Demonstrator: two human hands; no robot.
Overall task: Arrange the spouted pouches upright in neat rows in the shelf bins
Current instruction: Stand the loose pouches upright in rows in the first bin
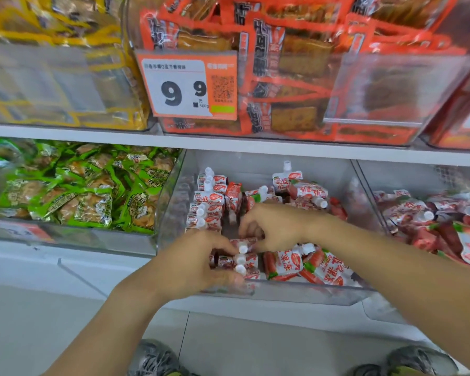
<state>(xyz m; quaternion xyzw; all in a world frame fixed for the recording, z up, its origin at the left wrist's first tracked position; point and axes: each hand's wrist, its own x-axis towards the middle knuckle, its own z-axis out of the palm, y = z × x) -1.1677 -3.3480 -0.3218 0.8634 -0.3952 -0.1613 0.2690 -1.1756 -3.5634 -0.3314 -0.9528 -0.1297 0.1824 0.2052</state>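
White shelving (228, 143) is being occupied by clear bins. Red-and-white spouted pouches (209, 204) are being kept in the middle bin (296, 294), a row standing upright at its left, others lying loose at its right. Three front pouches (240, 260) are being gripped by the curled fingers of the left hand (193, 263), while the right hand (272, 226) fingers are being curled over them. Green packets (73, 191) are being held by the left bin (92, 240).

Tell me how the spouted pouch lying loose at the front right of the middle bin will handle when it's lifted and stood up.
The loose pouch looks soft-sided and crinkled, so it will probably sag rather than stay stiff. Its glossy film may be slippery; the white cap likely gives the surer grip. Alone it could well tip: the upright row stands packed together beside the bin wall.
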